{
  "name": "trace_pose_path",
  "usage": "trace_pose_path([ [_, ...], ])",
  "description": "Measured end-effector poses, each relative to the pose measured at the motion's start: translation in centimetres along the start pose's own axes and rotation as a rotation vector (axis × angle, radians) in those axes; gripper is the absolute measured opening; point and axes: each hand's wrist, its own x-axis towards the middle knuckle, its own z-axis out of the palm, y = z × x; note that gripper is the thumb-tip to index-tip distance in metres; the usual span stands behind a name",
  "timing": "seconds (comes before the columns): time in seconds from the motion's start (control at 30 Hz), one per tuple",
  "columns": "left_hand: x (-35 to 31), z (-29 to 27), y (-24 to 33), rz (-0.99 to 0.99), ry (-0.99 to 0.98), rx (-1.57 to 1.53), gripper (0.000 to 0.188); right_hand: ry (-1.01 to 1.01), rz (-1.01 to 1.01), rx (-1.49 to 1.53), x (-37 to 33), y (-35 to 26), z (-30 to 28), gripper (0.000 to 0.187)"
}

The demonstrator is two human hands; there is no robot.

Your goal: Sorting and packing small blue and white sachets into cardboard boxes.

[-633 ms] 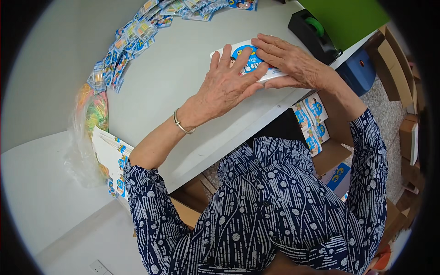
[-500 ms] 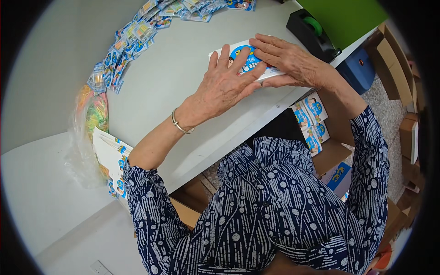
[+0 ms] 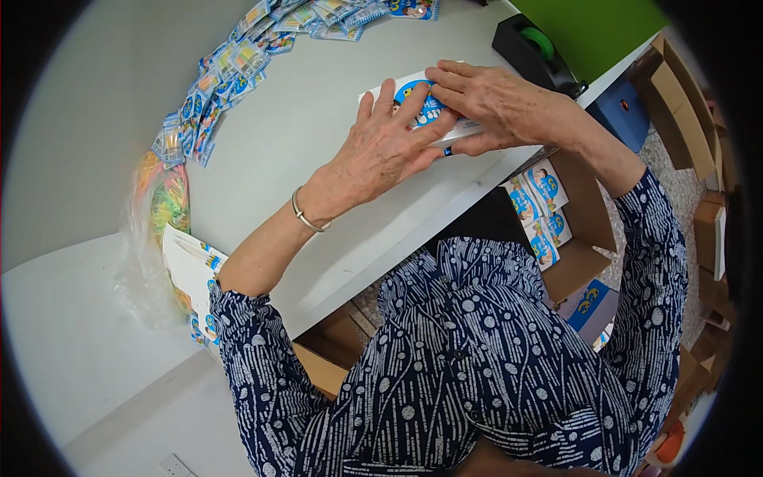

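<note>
A small flat white carton (image 3: 430,119) with a blue printed panel lies on the white table, partly covered by both hands. My left hand (image 3: 380,147) rests on its left part, fingers spread over the top and thumb by the near edge. From the right, my right hand (image 3: 501,107) holds the carton, with fingers together across the top and thumb at the near side. Between the thumbs, a small dark blue bit of the carton's near side shows. The carton's right end is hidden under the right hand.
Small printed packets (image 3: 238,67) lie piled along the table's far left. A clear bag of colourful thin pieces (image 3: 168,199) and white printed cards (image 3: 187,258) lie at left. A black tape dispenser (image 3: 540,60) stands far right. Below the table edge, a cardboard box (image 3: 584,211) holds printed packs.
Both hands and the carton have shifted very slightly left. The right forearm has swung a little outward, and the thumbs now stand slightly apart at the near edge.
</note>
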Motion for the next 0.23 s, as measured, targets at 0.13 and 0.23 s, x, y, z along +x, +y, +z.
trace_pose_path([
  [0.13, -0.19, -0.34, -0.08, -0.013, -0.028, -0.055, 0.052, -0.002, -0.024, -0.007, -0.26, 0.00, -0.04, 0.078],
  [0.23, -0.27, -0.29, -0.11, -0.032, -0.047, -0.087, 0.055, -0.039, -0.031, -0.069, -0.63, -0.10, -0.39, 0.079],
])
